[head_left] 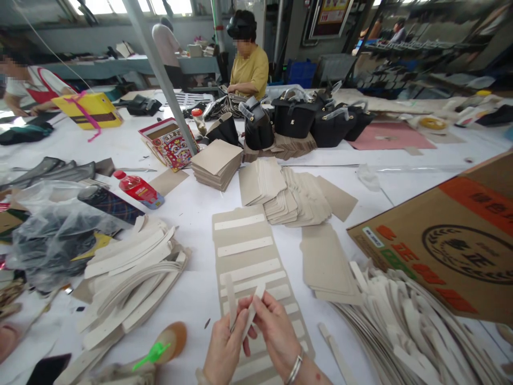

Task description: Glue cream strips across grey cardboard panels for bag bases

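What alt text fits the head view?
A person's left hand and right hand hold pale strips over beige card bearing similar strips. Piles of strips lie either side on a white table; black handbags and a co-worker in yellow are beyond.

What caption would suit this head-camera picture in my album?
Left hand and right hand hold pale strips above a tan board, with black handbags beyond.

**Big and Bright at the Back**

You have a wide white table [196,214] in front of you. A grey pole [160,72] slants up on your left. At the back, you can see a grey wall [196,32], a long table that looks blue-grey [202,66], and a framed poster [333,12]. White light shines through the windows [116,6] up top.
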`<state>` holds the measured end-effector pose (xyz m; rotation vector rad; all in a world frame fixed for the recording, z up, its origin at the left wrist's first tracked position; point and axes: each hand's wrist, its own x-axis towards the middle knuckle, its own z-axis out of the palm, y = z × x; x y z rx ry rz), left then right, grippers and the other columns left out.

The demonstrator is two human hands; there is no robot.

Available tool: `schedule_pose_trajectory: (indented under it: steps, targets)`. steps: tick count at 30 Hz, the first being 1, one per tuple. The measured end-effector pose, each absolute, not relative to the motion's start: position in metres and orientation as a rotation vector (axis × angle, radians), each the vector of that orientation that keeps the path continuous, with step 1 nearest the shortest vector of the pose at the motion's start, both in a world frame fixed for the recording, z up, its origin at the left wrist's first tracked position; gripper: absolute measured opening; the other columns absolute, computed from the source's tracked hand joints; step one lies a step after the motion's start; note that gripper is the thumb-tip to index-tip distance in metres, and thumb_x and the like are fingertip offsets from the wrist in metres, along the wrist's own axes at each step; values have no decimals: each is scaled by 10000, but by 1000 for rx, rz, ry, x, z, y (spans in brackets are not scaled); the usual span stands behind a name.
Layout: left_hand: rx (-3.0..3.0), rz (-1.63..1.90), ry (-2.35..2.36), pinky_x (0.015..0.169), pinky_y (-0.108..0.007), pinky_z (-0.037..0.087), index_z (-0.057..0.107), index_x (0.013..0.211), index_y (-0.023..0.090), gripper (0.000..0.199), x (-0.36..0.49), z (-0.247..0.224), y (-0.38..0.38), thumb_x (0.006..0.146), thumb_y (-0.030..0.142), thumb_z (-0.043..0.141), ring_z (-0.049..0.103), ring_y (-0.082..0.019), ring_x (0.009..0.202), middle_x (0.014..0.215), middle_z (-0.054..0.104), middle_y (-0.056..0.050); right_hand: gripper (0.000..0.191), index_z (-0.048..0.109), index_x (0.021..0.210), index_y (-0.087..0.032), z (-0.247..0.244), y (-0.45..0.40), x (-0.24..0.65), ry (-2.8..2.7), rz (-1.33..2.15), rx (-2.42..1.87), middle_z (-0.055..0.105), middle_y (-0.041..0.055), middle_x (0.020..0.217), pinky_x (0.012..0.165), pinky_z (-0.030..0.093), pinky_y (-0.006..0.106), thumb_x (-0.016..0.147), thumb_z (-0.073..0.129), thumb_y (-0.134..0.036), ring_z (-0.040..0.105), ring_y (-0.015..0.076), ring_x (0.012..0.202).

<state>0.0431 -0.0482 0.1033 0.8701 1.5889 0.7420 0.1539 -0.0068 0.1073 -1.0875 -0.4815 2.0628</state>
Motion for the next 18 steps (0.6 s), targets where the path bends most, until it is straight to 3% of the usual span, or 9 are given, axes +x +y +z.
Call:
schedule_pose_trajectory:
  steps: [4,9,13,18]
  targets:
    - [909,780,1829,448,-202,365,606,800,182,456,22,105,-46,786,573,373,467,-102,464,567,549,17,310,522,819,-153,110,7,164,-655,1995,-1159,557,-25,535,444,405,214,779,528,-460,495,85,411]
    - [1011,777,1645,612,-207,399,565,671,175,348,9,124,-33,742,511,506,504,-127,635,624,557,14,231,522,716,-154,113,12,168,-1198,2314,-1162,507,-57,425,295,296,160,756,506,-381,380,57,273]
    - [934,736,1559,505,-193,320,495,576,167,367,6,121,-30,699,507,562,370,-80,510,505,413,53,128,515,653,-167,110,19,172,-1505,2351,-1223,518,-59,437,284,282,143,712,484,-276,382,51,285]
    - [716,740,1673,394,-203,156,526,615,170,446,-18,84,-30,657,614,526,213,-58,387,395,214,101,94,543,594,-155,91,54,207,-1721,2299,-1333,519,-53,443,303,280,127,656,502,-212,394,37,316]
